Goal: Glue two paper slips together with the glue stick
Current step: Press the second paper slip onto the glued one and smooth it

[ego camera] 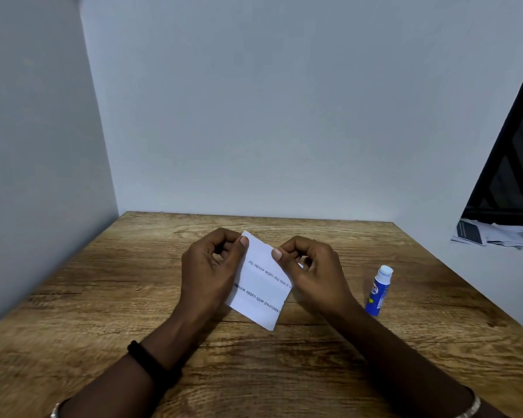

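Observation:
A white paper slip (260, 285) with printed text is held above the wooden table (103, 297), tilted with its far corner up. My left hand (212, 267) pinches its upper left edge between thumb and fingers. My right hand (311, 267) pinches its upper right edge, thumb on top. A small white bit shows behind the right fingers; I cannot tell whether it is a second slip. A blue glue stick (378, 291) stands upright and uncapped on the table, to the right of my right hand and apart from it.
Grey walls close the table on the left and at the back. At the far right, beyond the table's edge, lie scattered papers (495, 233) below a dark slanted frame (514, 164). A dark band circles my left wrist.

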